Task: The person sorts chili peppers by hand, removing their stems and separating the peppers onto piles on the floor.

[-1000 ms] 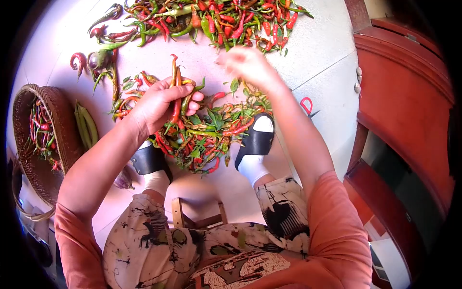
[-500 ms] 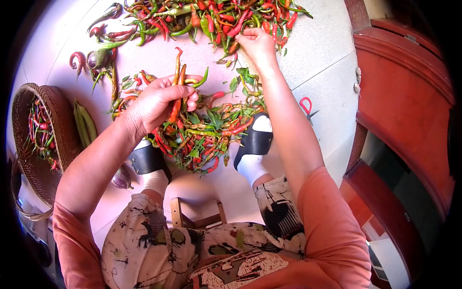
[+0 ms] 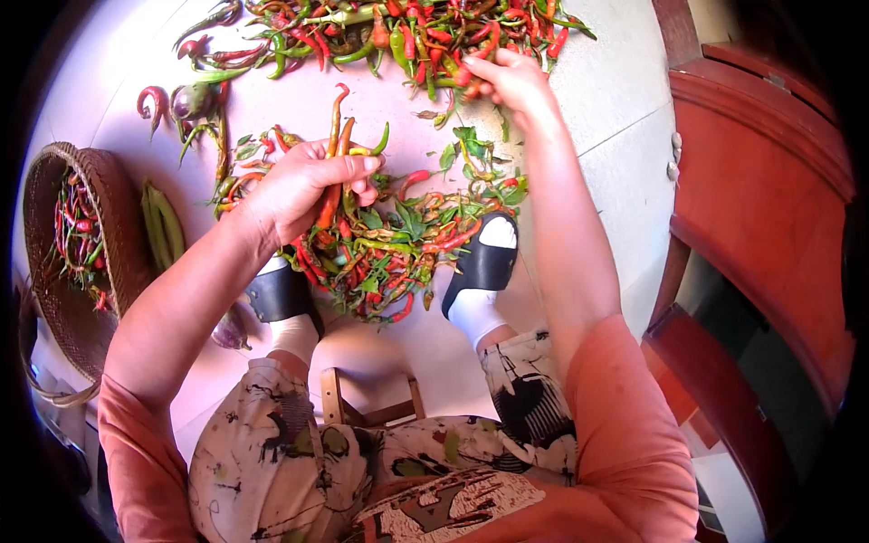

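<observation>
My left hand (image 3: 312, 185) is closed around a few chili peppers (image 3: 336, 122). Long orange-red ones stand up between thumb and fingers, and a green one curves out to the right. Below that hand, a heap of red and green chilies with leaves (image 3: 398, 244) lies on the floor between my feet. My right hand (image 3: 520, 86) reaches to the front edge of a larger chili pile (image 3: 362, 36) farther off. Its thumb and fingers are bent around a red chili (image 3: 463, 76), partly hidden by the fingers.
On the left a woven basket (image 3: 109, 226) lies tipped, with small chilies (image 3: 81, 226) inside. Long green vegetables (image 3: 161, 226) and an eggplant (image 3: 232, 328) lie beside it. Another round purplish vegetable (image 3: 192, 101) sits farther up. Red wooden furniture (image 3: 760, 154) stands on the right.
My right hand has shifted slightly right, with its fingers turned at the pile's edge. The forearm now covers the red-handled scissors seen before. My left hand keeps its chilies nearly still.
</observation>
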Motion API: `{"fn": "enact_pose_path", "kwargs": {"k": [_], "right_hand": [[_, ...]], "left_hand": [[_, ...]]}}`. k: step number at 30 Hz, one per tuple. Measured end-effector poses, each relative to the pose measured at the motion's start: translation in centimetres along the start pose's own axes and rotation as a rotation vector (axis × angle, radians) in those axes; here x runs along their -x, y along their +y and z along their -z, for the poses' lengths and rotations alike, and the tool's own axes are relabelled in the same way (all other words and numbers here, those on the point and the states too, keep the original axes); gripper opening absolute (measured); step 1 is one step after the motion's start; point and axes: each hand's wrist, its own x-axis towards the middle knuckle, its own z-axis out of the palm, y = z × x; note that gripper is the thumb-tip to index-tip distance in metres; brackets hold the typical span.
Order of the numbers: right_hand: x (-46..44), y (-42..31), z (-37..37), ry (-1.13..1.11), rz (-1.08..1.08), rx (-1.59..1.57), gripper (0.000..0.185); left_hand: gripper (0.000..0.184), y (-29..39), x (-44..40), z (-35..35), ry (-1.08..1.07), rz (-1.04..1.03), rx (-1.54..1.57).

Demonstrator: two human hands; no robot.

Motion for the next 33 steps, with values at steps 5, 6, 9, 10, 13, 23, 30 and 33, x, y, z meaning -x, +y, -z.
{"fn": "enact_pose_path", "kwargs": {"k": [5,6,9,10,13,23,30,33], "right_hand": [[2.1,-0.3,4.1,-0.396,0.102,-0.217,0.014],[2.5,-0.5,3.8,-0.402,0.104,-0.219,0.014],[4.9,-2.0,1.3,-0.583,0.123,-0.295,0.014],[5.4,-2.3,-0.2,-0.621,0.099,-0.257,0.015],[7.7,-2.0,-5.3,-0.670,0.049,-0.299,0.015],[7.9,0.4,-6.6,-0.708,0.102,-0.528,0.026],[7.2,0.4,-6.2,-0.564,0.130,-0.436,0.019],[7.3,0.4,-6.1,-0.559,0.094,-0.384,0.014]], "left_hand": [[0.025,0.4,0.0,0.2,-0.065,-0.025,0.136],[0.026,0.5,0.1,0.0,-0.033,-0.041,0.133],[0.028,0.6,-0.3,-0.3,-0.027,-0.062,0.159],[0.030,0.7,-0.3,-0.5,-0.025,-0.078,0.178],[0.029,0.6,-0.3,-0.2,-0.112,-0.089,0.171],[0.032,0.6,-0.4,-0.3,-0.032,-0.041,0.058],[0.041,0.2,-0.3,-0.4,0.160,-0.161,-0.051],[0.044,0.4,-0.2,-0.3,0.148,-0.124,-0.065]]}}
